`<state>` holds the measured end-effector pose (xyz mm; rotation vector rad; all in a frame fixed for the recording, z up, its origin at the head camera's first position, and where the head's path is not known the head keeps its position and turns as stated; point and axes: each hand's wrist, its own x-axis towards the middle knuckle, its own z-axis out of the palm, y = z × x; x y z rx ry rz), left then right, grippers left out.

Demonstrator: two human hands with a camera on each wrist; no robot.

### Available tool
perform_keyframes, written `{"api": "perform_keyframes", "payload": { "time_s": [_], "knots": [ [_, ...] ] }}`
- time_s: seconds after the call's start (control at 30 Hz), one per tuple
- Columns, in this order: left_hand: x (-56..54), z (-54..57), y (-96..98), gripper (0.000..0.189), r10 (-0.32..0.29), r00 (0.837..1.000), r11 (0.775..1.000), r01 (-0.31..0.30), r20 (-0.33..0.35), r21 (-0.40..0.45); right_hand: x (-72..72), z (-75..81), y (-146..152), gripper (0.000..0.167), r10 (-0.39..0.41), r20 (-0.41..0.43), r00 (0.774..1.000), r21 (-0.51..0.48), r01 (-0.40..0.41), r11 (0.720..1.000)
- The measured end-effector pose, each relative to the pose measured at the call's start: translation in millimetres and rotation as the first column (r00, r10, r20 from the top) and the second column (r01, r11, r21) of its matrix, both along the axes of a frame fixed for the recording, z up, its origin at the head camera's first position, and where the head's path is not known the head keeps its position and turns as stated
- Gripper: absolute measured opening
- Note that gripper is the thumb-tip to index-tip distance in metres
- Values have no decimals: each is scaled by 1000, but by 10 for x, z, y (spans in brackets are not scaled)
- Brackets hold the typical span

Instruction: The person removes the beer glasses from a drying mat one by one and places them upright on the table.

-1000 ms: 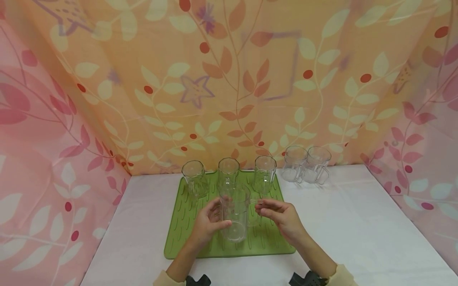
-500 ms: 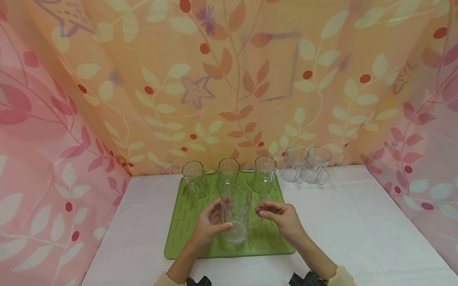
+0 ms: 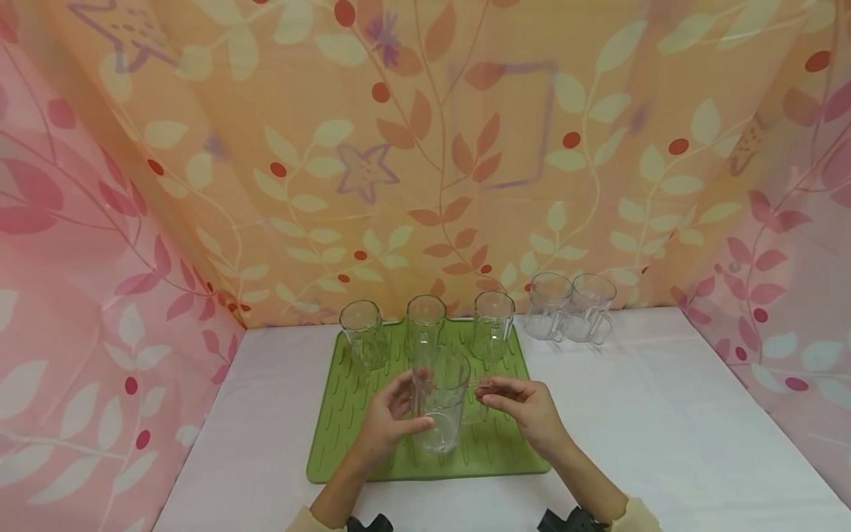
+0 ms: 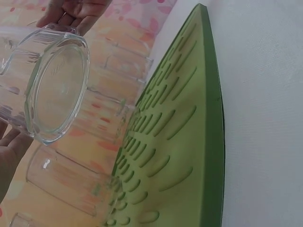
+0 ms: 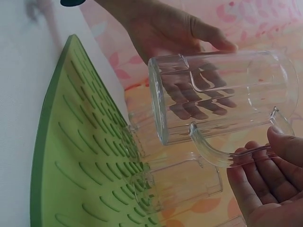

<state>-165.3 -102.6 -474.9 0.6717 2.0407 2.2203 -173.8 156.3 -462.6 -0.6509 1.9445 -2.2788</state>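
Note:
A clear glass mug (image 3: pixel 444 399) is held up over the green ridged mat (image 3: pixel 346 443). My left hand (image 3: pixel 388 417) grips its body from the left side, thumb across the front; in the right wrist view those left fingers (image 5: pixel 182 94) show through the glass. My right hand (image 3: pixel 525 406) pinches the mug's handle (image 5: pixel 213 153) between thumb and fingers. The left wrist view shows the mug's round base (image 4: pixel 60 87) from below, apart from the mat.
Along the mat's back edge stand three clear glass mugs, the left (image 3: pixel 362 336), middle (image 3: pixel 425 321) and right (image 3: pixel 492 325). Two more, one (image 3: pixel 547 307) beside another (image 3: pixel 592 307), stand on the white table (image 3: pixel 665 414) right of the mat. A floral curtain (image 3: pixel 425 148) closes the back.
The held mug has shifted very slightly right and its rim has come a little lower and nearer. Both hands keep their hold. The mugs standing behind have stayed put.

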Motion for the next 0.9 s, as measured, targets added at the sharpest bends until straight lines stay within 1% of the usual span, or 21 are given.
{"api": "perform_keyframes", "payload": {
  "time_s": [0.2, 0.37, 0.47, 0.63, 0.9],
  "knots": [
    [-17, -6, 1, 71, -5, 1000, 1000, 5, -18, -5, 0, -3, 2, 30, -17, 3, 1000, 3, 17, 1000],
    [-26, -5, 12, 71, -10, 1000, 1000, 9, -13, -9, 7, -6, 8, 26, -30, 0, 1000, -10, 30, 999],
    [-25, -3, 21, 72, -12, 1000, 1000, 12, -7, -10, 8, -2, 12, 27, -34, -8, 999, -12, 34, 999],
    [-23, -6, 38, 71, -12, 1000, 1000, 11, -18, -11, 11, 7, 27, 33, -42, -18, 999, 3, 42, 999],
    [-41, -15, 68, 71, -34, 999, 999, 33, -40, -21, 19, 16, 56, 38, -85, -29, 996, 71, 87, 994]
  ]
}}
